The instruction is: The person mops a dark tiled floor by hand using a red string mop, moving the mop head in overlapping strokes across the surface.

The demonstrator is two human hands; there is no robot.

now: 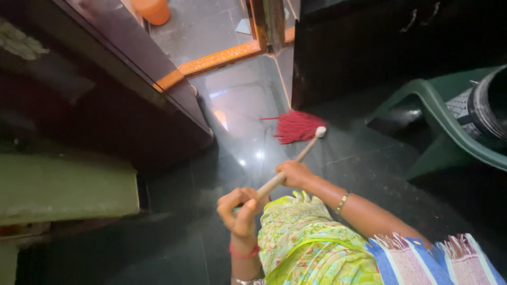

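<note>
Gripping mop handle, both hands, red mop head ahead

Dark glossy tiled floor with light glare, orange door sill, dark wooden cabinet, green plastic chair, orange bucket, green ledge

Floral green garment, bangles (striped cloth)

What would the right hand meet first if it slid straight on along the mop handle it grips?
Probably the red mop head on the floor, past the handle; the right hand has only bare stick ahead of it, though depth is uncertain.
</note>
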